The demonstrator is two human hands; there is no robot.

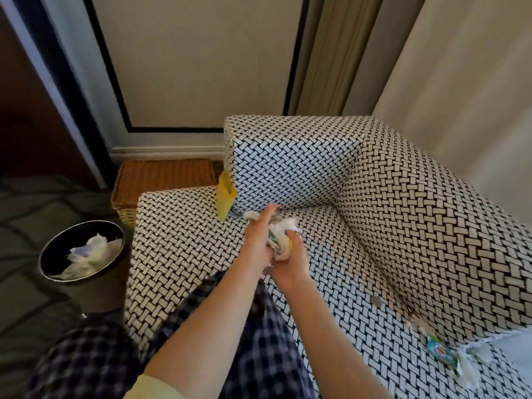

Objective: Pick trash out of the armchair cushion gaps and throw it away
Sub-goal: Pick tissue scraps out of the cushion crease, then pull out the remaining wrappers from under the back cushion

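one round dark bin (pixel 47 260) stands far left on the carpet (pixel 26 214), just beside the armchair (pixel 403 211) arm, crumpled paper (pixel 92 251) inside, open floor to its left. wicker basket (pixel 161 174) behind, against the wall (pixel 201 67). yellow scrap (pixel 226 197) stuck in the gap btwn arm & back cushion. mid seat: left hand (pixel 257 243), fingers straight, presses a trash wad (pixel 280 243) against the right hand (pixel 290 264), whose fingers curl round it. blue wrapper (pixel 442 351) & white tissue bits (pixel 467 372) in the right-side gap. woven b/w fabric.
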